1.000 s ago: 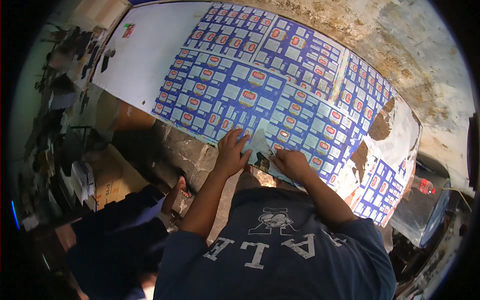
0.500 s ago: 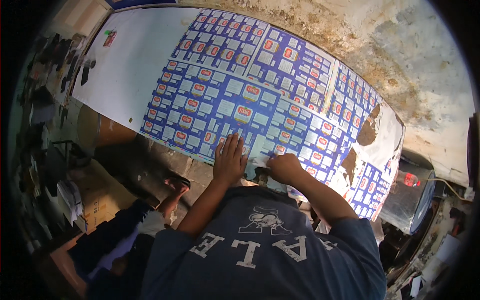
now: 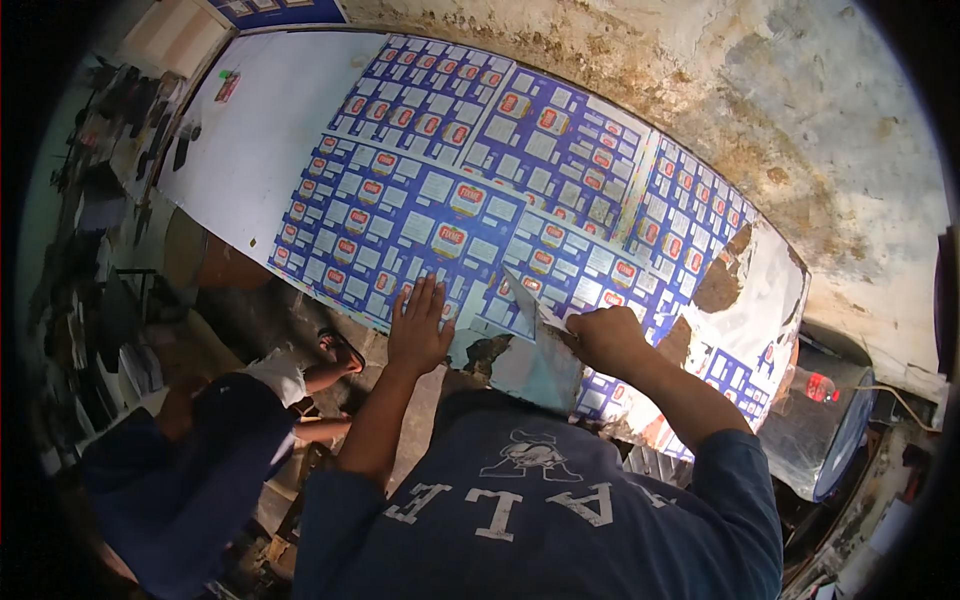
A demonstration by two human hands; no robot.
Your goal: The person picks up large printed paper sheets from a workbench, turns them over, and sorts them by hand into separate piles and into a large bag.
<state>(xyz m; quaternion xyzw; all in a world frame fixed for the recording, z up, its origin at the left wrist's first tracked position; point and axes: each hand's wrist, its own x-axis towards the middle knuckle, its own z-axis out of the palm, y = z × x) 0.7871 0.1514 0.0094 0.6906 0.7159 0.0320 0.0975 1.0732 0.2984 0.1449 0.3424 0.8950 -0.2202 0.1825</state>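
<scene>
My left hand (image 3: pixel 420 330) lies flat, fingers stretched out, on the near edge of a blue printed sheet (image 3: pixel 375 215) with repeated red-and-white labels. To its right, my right hand (image 3: pixel 612 343) is closed around the end of a flat, light-grey scraper-like blade (image 3: pixel 526 305). The blade fans out to the left over the sheet; its handle is hidden in my fist. Just in front of my body, a pale blue-grey patch (image 3: pixel 530 368) of the tabletop shows below the printed sheet's edge, with a dark worn spot beside it.
More blue sheets (image 3: pixel 560 140) cover the table's far side. A white surface (image 3: pixel 285 110) with small items extends left. Torn brown patches (image 3: pixel 722 280) lie right, near a clear red-labelled bottle (image 3: pixel 820 388) and a drum (image 3: pixel 815 440). Another person (image 3: pixel 200 470) is at lower left; a stained wall stands behind.
My right hand has shifted right, and the blade now shows broadly. My left hand has slid left, still flat on the sheet. The other person shows more fully, and the view has shifted.
</scene>
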